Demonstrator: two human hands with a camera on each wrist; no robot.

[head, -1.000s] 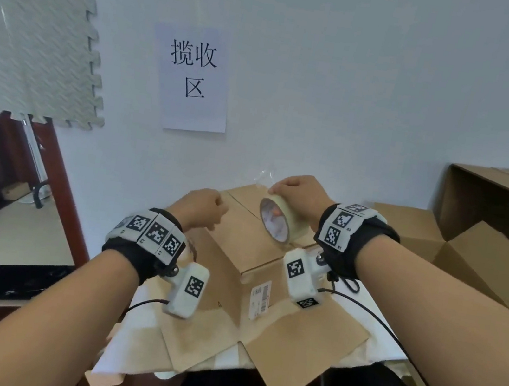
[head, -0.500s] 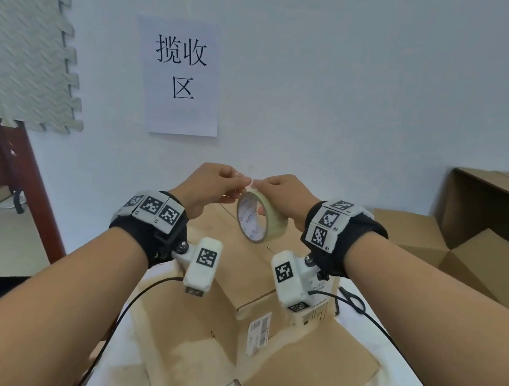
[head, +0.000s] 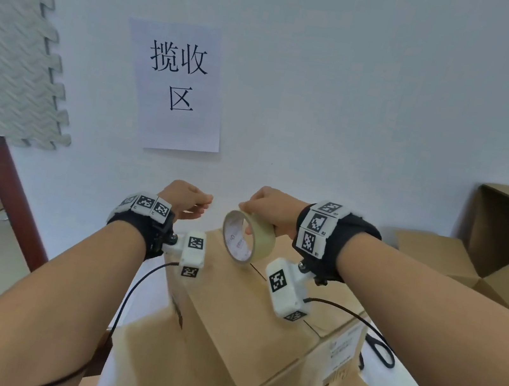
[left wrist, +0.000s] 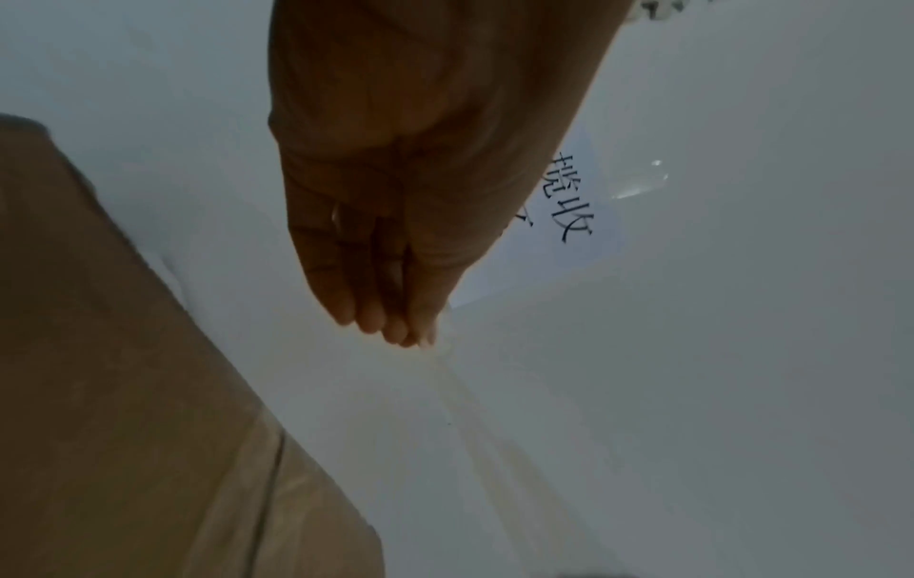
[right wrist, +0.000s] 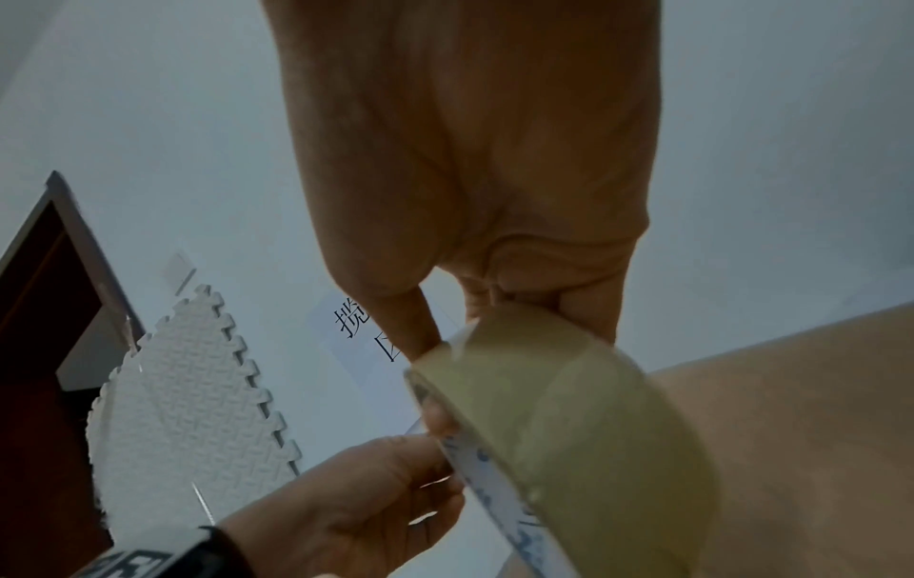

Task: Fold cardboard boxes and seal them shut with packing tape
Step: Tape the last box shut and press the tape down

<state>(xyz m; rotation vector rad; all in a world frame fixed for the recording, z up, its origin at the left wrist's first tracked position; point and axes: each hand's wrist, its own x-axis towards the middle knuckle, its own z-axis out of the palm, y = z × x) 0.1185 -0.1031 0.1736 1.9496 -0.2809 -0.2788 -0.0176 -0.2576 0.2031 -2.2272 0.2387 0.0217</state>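
White wall w/ a paper sign (head: 177, 83) in Chinese characters, foam mat (head: 14, 38) upper left, more cardboard stacked at right. On the white table (head: 124, 375) sits the box (head: 246, 321), top flaps folded down, centre seam still bare, no tape on it that I can see.

Right hand (head: 272, 210) grips the tape roll (head: 247, 238) above the box's far end, thumb on the outer rim, fingers through the core. Left hand (head: 187, 200) is just beside the roll, fingertips pinched together; wrist view shows a faint clear strip running from those fingertips, so it prob. holds the free tape end.

Change vs. half a sec ago: then both hands met at the roll, picking at the edge; now they've parted, gap between them. A sec ago the left was down on the box. Means the tape end is likely found and peeled, strip starting to draw out. Next prob.: pull enough length, stick the end over the far edge, run it along the seam. Risk: thin tape folding onto itself.
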